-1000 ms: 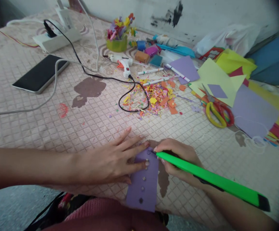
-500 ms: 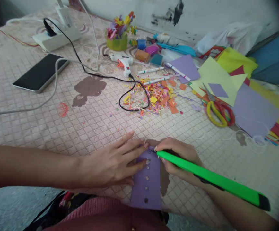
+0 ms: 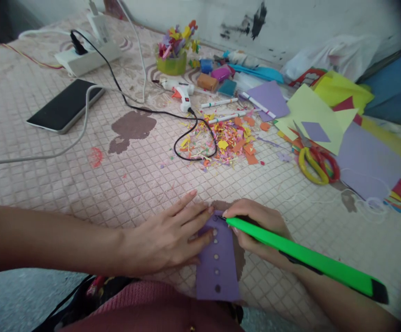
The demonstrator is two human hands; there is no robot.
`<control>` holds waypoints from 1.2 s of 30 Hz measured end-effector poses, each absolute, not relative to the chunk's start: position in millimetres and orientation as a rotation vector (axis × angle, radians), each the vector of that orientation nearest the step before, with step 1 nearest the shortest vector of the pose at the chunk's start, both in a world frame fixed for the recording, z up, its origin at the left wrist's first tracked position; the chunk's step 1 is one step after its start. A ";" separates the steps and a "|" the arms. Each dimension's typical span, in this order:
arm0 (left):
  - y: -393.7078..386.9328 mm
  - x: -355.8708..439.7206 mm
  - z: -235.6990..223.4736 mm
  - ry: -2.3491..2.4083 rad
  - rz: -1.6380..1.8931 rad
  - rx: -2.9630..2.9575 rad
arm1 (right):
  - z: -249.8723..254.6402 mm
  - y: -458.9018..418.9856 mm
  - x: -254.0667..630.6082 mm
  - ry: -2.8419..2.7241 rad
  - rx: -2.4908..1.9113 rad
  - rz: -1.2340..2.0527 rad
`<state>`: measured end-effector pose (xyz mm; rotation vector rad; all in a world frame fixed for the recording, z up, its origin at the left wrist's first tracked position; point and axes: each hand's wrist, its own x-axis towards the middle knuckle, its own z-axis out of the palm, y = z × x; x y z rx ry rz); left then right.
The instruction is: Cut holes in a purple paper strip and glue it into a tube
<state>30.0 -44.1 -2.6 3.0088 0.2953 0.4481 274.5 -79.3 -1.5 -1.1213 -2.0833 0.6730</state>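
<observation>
A purple paper strip [image 3: 226, 272] lies at the table's near edge, with a row of small round marks or holes down its length. My left hand [image 3: 172, 237] rests flat across its left side, fingers spread, fingertips pressing near the upper marks. In my right hand [image 3: 264, 226] is a green utility knife [image 3: 300, 254], its dark tip touching the strip by the topmost circle. The knife's body slants down to the right over my forearm. Part of the strip's left edge is under my left fingers.
Paper scraps [image 3: 233, 138] and a glue gun [image 3: 182, 94] with a looping black cord lie ahead. Scissors [image 3: 313, 166] and coloured paper [image 3: 369, 159] are at the right. A phone [image 3: 65, 106], a power strip [image 3: 86, 60] and a green tub of paper flowers [image 3: 171, 63] stand farther back.
The strip's lower end has swung slightly to the right. The knife tip stays by the top circle, and both hands have hardly moved. The whole view has shifted a little.
</observation>
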 end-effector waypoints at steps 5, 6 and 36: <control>-33.7 27.8 -1.2 0.256 0.368 2.927 | -1.4 -77.6 273.7 -2.076 -1.102 0.666; -30.5 26.9 -0.6 0.232 0.329 2.918 | -1.9 -77.4 273.8 -2.068 -1.101 0.662; -17.2 23.2 3.2 0.071 0.135 2.828 | -3.3 -77.1 276.7 -2.066 -1.120 0.729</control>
